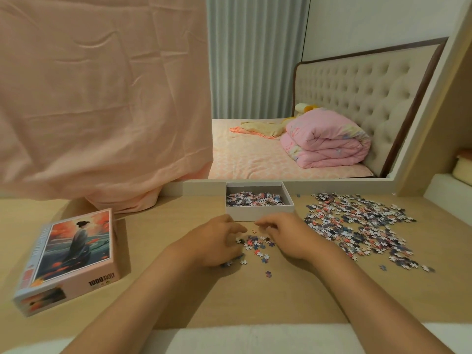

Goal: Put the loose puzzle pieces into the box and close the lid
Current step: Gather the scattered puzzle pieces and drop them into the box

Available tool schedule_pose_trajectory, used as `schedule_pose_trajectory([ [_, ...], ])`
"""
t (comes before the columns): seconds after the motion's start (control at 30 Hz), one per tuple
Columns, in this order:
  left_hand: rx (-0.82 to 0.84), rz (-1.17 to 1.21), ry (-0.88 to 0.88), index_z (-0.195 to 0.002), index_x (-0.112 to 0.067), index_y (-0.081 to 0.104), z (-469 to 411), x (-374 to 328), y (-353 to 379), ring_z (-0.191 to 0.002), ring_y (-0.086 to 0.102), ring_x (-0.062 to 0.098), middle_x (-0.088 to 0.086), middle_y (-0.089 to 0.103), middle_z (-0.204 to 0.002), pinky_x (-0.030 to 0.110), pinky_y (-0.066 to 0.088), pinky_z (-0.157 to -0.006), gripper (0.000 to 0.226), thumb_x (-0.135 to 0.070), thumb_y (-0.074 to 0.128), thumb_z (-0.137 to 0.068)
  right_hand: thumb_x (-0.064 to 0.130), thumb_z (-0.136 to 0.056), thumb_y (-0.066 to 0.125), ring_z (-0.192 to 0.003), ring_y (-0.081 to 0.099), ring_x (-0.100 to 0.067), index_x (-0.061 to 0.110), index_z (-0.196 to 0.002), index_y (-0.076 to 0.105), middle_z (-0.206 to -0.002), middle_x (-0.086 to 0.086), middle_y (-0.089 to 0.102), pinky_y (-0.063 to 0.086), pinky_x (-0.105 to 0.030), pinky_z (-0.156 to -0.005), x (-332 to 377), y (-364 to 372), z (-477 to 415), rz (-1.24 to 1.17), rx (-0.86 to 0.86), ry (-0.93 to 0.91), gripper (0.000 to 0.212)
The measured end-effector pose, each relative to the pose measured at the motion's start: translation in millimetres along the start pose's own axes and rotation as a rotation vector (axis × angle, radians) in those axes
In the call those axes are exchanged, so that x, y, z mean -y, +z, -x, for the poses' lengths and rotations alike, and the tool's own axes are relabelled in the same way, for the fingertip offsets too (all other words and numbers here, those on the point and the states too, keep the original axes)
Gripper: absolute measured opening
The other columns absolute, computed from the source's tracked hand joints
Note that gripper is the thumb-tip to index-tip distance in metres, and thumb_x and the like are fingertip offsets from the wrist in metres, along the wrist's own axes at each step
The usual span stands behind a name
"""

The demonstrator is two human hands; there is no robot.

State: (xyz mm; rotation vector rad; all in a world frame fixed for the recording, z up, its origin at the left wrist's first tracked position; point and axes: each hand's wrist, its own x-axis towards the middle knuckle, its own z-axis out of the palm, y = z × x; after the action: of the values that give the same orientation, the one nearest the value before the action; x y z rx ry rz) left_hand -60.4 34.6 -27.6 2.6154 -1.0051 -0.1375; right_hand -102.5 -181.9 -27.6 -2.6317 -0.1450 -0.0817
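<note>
Cupped around a small heap of pieces (255,245), left hand (217,241) and right hand (286,238) nearly together, curled, perhaps already holding some; unclear. Just short of the open box (259,213) on the table (255,302). Could spill some short of the rim if scooped loosely.

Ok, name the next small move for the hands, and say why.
Probably close the left hand and right hand together under the small scatter of loose multicoloured puzzle pieces between them and scoop it up: the open white cardboard box sits just behind, already partly filled.
</note>
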Motion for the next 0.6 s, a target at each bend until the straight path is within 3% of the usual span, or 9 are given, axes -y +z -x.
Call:
schedule_pose_trajectory([
  [0.07,0.084,-0.04,-0.042,-0.143,-0.033,0.042,6,8,2,-0.111,0.049,0.014,-0.011,0.039,-0.122,0.035,0.043,-0.098,0.061,-0.041,0.061,-0.086,0.009,-0.102,0.043,-0.12,0.054,-0.023,0.021,-0.13,0.062,-0.13,0.0,0.058,0.044,-0.038,-0.103,-4,2,3,0.099,0.014,-0.006,0.036],
  [0.17,0.124,-0.086,-0.044,-0.145,-0.032,0.04,8,12,6,-0.116,0.044,0.015,-0.009,0.038,-0.12,0.032,0.039,-0.102,0.062,-0.037,0.06,-0.087,0.001,-0.097,0.041,-0.105,0.048,-0.027,0.016,-0.108,0.065,-0.11,-0.003,0.047,0.044,-0.034,-0.086,-2,8,4,0.257,0.097,0.012,0.031],
  [0.33,0.001,-0.011,0.036,-0.129,-0.023,0.059,-2,-6,11,-0.088,0.05,0.012,-0.001,0.05,-0.109,0.023,0.037,-0.081,0.038,-0.024,0.063,-0.091,0.001,-0.097,0.047,-0.106,0.06,-0.026,0.024,-0.127,0.065,-0.12,-0.005,0.062,0.049,-0.033,-0.087,7,7,1,0.153,0.119,-0.023,0.042],
  [0.43,-0.032,0.018,0.036,-0.135,-0.022,0.055,-8,-17,11,-0.092,0.056,0.014,0.0,0.057,-0.112,0.02,0.041,-0.08,0.044,-0.022,0.063,-0.092,0.003,-0.098,0.046,-0.115,0.05,-0.026,0.026,-0.138,0.055,-0.122,-0.004,0.05,0.039,-0.03,-0.087,5,13,-3,0.179,0.058,-0.011,0.048],
  [0.5,-0.06,0.045,0.022,-0.134,-0.024,0.055,-10,-18,9,-0.091,0.056,0.012,-0.002,0.055,-0.112,0.018,0.039,-0.079,0.04,-0.021,0.058,-0.094,0.003,-0.097,0.047,-0.116,0.042,-0.024,0.03,-0.139,0.052,-0.111,0.001,0.041,0.037,-0.032,-0.088,4,17,-3,0.219,0.061,-0.016,0.051],
  [0.6,-0.062,0.038,-0.006,-0.127,-0.033,0.055,-5,-13,6,-0.088,0.052,0.007,-0.009,0.051,-0.108,0.021,0.039,-0.079,0.038,-0.036,0.061,-0.09,0.0,-0.096,0.045,-0.113,0.043,-0.022,0.033,-0.137,0.055,-0.108,0.004,0.039,0.04,-0.033,-0.09,4,12,-4,0.2,0.105,-0.037,0.053],
])
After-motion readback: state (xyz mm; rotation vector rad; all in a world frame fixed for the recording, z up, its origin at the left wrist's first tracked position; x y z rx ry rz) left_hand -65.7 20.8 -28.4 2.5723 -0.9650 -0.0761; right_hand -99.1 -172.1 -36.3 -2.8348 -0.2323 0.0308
